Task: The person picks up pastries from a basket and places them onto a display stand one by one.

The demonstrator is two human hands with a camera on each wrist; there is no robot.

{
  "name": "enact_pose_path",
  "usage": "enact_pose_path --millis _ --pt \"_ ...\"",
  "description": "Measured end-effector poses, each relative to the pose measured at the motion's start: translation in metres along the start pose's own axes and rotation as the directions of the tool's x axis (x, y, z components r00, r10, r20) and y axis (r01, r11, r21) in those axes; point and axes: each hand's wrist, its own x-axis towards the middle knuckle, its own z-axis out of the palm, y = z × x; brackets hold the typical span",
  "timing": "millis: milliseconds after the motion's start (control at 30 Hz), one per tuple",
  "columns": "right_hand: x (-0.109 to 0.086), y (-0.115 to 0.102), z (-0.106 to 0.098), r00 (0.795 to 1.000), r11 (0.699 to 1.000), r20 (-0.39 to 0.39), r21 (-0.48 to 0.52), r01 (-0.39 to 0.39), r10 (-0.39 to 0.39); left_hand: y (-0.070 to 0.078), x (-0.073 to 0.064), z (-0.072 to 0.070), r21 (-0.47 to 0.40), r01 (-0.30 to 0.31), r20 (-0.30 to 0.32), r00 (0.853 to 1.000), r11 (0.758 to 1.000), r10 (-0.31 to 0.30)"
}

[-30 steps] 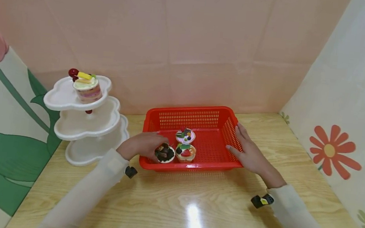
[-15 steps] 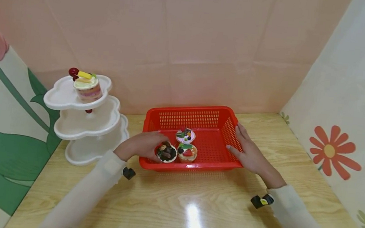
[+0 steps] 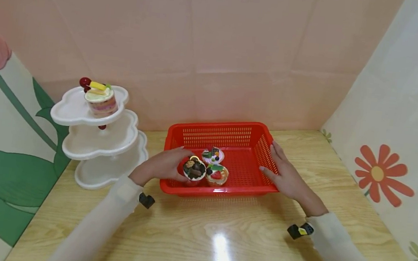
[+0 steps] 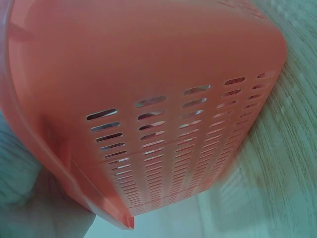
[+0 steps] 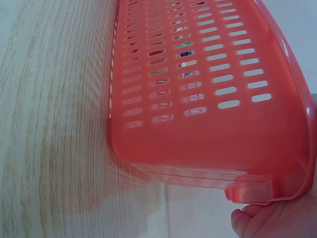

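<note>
In the head view a red plastic basket stands on the table, near the wall. Inside its left end my left hand holds a chocolate-topped cupcake between thumb and fingers. Right beside that cupcake is a strawberry-topped tart. Behind them sits a pink-and-white cupcake with fruit. My right hand grips the basket's right rim, thumb over the inner side. The right wrist view shows fingertips curled under the rim. Basket walls hide the cupcakes in the left wrist view.
A white three-tier stand with scalloped trays stands left of the basket. Its top tray carries a layered dessert cup with cherries. The wooden table meets a pink-covered wall behind.
My left hand has shifted the chocolate cupcake slightly right and up inside the basket. The strawberry tart has slid a little to the right. My right hand has stayed on the rim.
</note>
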Motion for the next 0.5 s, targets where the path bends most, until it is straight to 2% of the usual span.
enact_pose_path --millis 133,500 --pt "0.0005 0.0011 0.0005 1.0 1.0 0.0 -0.001 0.0 0.0 -0.0009 0.0002 0.0003 -0.043 0.016 -0.028 0.999 0.999 -0.018" --pt "0.0008 0.0011 0.0013 1.0 1.0 0.002 -0.006 -0.002 0.002 -0.0037 -0.0029 -0.0017 -0.179 -0.017 -0.093 0.996 0.984 0.0"
